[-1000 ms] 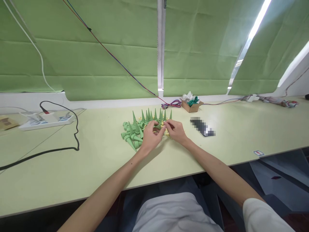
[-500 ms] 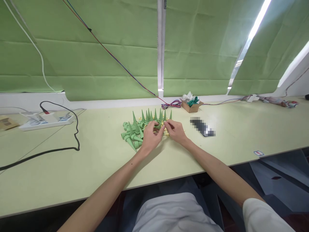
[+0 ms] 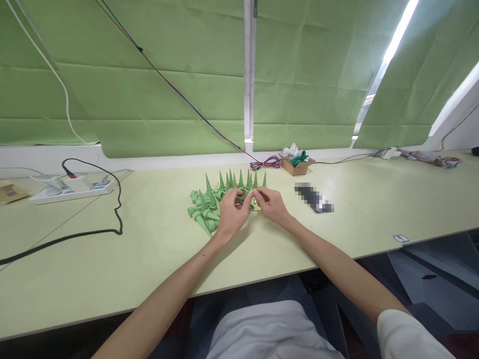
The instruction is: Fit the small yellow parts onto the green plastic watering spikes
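Several green cone-shaped plastic pieces [image 3: 202,222] lie in a heap on the pale table, left of my hands. Behind my hands more green cones [image 3: 241,178] stand upright in a rough row, with small yellow parts [image 3: 258,209] among them. My left hand [image 3: 232,212] curves its fingers round a green piece that its thumb and fingers partly hide. Close beside it, my right hand [image 3: 274,204] has thumb and forefinger pinched together at that piece; what lies between those fingertips is too small to make out.
A small cardboard box [image 3: 295,167] with clear and green plastic stands at the back. Right of my hands lies a dark, pixelated flat object [image 3: 313,198]. A power strip [image 3: 75,190] and black cable [image 3: 120,199] occupy the left side. The table's front edge [image 3: 254,280] runs before me.
My left hand has shifted slightly left and tilted a little, and the fingertips of both hands have moved slightly. The heap of green pieces looks the same.
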A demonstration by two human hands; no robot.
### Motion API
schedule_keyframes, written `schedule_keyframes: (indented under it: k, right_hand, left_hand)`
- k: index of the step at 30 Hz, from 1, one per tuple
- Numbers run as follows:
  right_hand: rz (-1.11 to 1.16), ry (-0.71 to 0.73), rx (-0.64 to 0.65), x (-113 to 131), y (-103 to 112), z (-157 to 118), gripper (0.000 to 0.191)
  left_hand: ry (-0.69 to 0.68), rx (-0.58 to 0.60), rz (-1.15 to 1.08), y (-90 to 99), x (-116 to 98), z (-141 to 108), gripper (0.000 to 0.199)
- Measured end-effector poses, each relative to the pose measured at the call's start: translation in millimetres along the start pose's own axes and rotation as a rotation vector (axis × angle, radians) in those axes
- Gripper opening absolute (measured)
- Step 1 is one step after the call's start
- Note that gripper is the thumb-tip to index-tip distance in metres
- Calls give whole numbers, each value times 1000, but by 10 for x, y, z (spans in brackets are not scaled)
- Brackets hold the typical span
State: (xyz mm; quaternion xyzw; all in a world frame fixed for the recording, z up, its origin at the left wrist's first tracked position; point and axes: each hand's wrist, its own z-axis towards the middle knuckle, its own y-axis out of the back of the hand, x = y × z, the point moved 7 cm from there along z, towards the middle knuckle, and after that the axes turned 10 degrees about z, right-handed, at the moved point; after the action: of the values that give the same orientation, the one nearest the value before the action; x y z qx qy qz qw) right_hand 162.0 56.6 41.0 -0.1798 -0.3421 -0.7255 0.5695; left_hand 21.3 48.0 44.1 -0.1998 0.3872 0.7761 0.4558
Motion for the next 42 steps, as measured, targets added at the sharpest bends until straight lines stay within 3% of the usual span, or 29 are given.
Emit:
schedule_keyframes:
  k: [6, 24, 42]
  right_hand:
    - [35, 17, 57, 29, -41, -13, 32]
    - [20, 28, 94, 13, -79, -13, 35]
    - [-46, 29, 99, -12, -86, -15, 43]
  left_hand:
    - [12, -72, 22, 71, 13, 12, 28]
    - [-67, -93, 69, 85, -19, 13, 36]
    - [-101, -24, 54, 39, -30, 17, 34]
